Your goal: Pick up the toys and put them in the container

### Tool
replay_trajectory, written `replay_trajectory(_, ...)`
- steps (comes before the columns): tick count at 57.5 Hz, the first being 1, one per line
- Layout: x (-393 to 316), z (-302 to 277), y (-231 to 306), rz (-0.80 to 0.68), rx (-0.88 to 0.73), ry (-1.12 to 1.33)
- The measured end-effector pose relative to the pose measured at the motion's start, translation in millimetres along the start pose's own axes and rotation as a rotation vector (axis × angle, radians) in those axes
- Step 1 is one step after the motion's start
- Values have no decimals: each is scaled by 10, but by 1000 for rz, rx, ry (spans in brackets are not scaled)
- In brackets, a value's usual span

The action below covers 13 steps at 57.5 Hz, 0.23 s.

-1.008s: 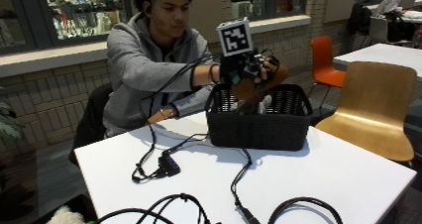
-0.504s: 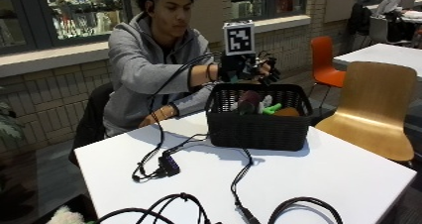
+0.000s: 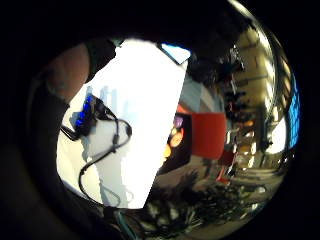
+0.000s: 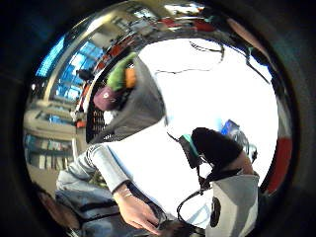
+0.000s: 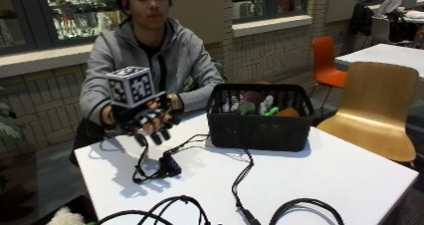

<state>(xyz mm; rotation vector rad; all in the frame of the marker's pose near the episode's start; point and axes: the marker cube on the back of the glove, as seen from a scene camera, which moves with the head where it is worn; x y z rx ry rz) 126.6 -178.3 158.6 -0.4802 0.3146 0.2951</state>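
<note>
Your right hand (image 5: 149,123) up over table (image 5: 318,175), fingers relaxed, spread, holding nothing | toys (image 5: 260,105) all in basket (image 5: 258,128), at 3 o'clock of hand

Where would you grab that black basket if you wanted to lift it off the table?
By the thick top rim of the black basket, coming from above, ideally on its two short ends. The walls are open mesh and slope inward toward the base, so the rim gives fingers a ledge to hook. Toys fill the middle, so stay at the edges.
</note>
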Motion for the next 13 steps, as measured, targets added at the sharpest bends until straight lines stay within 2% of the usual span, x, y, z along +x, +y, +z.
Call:
replay_trajectory(8,565,348,343,108,88,-64)
replay_trajectory(13,779,414,424,148,73,-90)
